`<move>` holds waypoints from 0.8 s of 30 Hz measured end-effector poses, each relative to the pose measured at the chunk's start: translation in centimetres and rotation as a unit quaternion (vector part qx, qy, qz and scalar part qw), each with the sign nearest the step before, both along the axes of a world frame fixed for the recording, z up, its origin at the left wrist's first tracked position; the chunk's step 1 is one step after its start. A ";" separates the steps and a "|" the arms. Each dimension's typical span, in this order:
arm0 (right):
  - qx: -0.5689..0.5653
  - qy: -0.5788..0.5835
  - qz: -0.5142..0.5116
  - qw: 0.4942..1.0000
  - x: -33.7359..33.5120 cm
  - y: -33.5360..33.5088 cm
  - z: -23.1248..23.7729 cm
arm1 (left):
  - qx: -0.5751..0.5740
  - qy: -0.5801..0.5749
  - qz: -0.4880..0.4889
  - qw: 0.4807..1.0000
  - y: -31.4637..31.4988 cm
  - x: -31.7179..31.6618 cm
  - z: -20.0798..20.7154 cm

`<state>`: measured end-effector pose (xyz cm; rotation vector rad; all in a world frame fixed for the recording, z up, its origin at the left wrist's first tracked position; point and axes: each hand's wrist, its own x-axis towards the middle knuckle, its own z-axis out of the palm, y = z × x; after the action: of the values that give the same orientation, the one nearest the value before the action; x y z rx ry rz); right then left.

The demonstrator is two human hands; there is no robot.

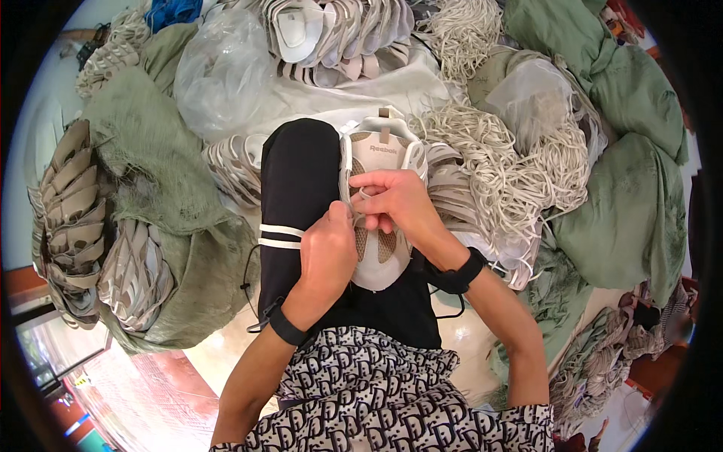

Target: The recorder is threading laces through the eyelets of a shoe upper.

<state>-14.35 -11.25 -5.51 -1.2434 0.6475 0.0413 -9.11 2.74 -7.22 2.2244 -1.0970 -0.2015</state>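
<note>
A beige and white shoe upper (384, 154) lies over my right thigh, its tongue away from me and its toe toward me. My left hand (329, 245) is closed at the upper's left eyelet edge; what its fingertips pinch is hidden. Over the middle of the upper, my right hand (399, 200) has thumb and forefinger pinched together on a thin white shoelace (364, 193), which makes a small loop at the fingers. The two hands almost touch. Two white bands (280, 236), which look like lace, cross the dark cloth on my left thigh beside my left wrist.
Ahead are stacked shoe uppers (331, 34) and a clear plastic bag (224, 75). Heaped laces (497, 151) lie to the right, next to green sacking (617, 218). More uppers (71, 218) rest on a green sack (158, 151) at left. Another stack of uppers (230, 169) sits beside my left knee.
</note>
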 end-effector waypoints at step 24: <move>-0.062 -0.083 -0.074 0.992 -1.6 -0.3 -2.3 | 0.225 -0.258 -0.421 0.840 -3.7 6.9 3.7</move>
<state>-15.92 -11.57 -7.80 -1.2998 0.6016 -0.2271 -2.17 -0.97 -3.51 2.0498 -2.5275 -0.2442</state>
